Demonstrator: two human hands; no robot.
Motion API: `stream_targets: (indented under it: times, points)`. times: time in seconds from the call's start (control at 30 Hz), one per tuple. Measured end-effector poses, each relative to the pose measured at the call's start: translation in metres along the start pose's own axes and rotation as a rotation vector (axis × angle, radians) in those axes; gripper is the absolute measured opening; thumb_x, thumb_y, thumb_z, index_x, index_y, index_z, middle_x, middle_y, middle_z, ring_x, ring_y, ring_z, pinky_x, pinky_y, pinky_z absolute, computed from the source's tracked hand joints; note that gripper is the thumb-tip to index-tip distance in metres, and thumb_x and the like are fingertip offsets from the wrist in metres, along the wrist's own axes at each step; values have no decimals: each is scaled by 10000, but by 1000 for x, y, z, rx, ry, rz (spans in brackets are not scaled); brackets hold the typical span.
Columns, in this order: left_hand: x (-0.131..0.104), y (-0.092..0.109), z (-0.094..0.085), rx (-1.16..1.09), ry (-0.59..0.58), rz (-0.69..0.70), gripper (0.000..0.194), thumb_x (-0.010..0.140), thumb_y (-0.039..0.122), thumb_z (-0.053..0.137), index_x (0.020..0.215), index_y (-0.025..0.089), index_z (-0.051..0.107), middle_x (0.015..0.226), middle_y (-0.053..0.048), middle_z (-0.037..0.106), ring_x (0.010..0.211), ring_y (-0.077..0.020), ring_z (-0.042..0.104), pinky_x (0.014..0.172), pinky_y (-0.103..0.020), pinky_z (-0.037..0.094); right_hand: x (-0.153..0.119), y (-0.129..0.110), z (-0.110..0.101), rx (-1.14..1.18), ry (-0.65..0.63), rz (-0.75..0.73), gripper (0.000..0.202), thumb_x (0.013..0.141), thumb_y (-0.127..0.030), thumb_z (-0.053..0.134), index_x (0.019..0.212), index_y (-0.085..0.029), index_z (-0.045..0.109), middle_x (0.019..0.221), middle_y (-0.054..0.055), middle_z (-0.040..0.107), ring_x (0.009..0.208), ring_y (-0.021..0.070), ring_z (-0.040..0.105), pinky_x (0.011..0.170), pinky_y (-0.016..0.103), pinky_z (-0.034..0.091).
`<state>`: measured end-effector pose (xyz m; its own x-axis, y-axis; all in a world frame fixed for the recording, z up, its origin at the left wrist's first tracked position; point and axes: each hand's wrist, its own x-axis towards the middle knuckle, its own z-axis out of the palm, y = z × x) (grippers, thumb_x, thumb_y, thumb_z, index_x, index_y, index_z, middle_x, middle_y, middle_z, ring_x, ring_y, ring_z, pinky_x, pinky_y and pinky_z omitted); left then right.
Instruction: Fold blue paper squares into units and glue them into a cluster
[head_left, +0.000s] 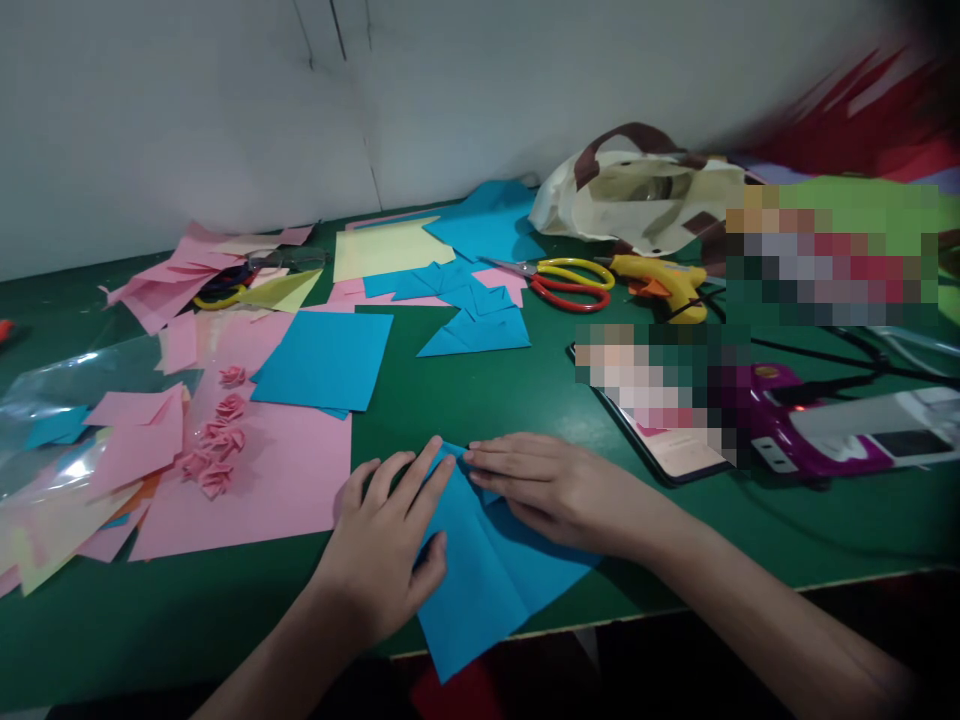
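Note:
A creased blue paper sheet [480, 580] lies at the table's front edge, one corner hanging over it. My left hand [390, 530] rests on its upper left side with the fingers apart, fingertips at the top corner. Across from it, my right hand [547, 485] has its fingers pressed together on the sheet's upper right edge, where a small part is folded. Beyond the hands sit folded blue pieces [484, 325] and, to their left, a stack of blue squares [330, 360]. Several pink paper roses [217, 440] lie on a pink sheet [292, 480].
Behind are scissors [574, 285], a yellow glue gun [671, 285] and a cream bag [615, 200]. A phone [675, 470] and a purple device [817, 430] with cables lie right. Paper scraps and clear plastic [90, 370] cover the left of the green table [420, 400].

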<state>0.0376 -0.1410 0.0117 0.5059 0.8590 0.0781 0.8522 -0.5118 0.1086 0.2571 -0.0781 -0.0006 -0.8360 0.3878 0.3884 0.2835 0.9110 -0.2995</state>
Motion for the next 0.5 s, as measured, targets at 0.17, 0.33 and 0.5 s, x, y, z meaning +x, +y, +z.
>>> stream_targets:
  times: [0.17, 0.33, 0.5]
  points:
    - [0, 0, -1, 0, -11, -9, 490, 871, 236, 397, 1358, 179, 406, 1421, -61, 413, 1104, -268, 423, 922, -450, 289, -1, 2, 1, 23, -3, 8, 310, 882, -123, 437, 1140, -87, 604, 1182, 111, 621, 1157, 208, 532, 972, 368, 472]
    - [0, -2, -3, 32, -26, 32, 426, 877, 232, 393, 1289, 189, 495, 1418, -86, 411, 1089, -292, 419, 885, -470, 325, -2, 3, 1, 56, -3, 30, 328, 879, -125, 433, 1164, -121, 596, 1184, 93, 623, 1177, 200, 517, 987, 375, 460]
    - [0, -6, -5, 49, -37, 80, 351, 917, 280, 361, 1202, 277, 566, 1410, -74, 421, 1099, -288, 421, 873, -475, 333, -2, 2, 1, 63, 6, 32, 321, 874, -123, 437, 1147, -87, 602, 1182, 111, 621, 1170, 205, 523, 997, 373, 451]
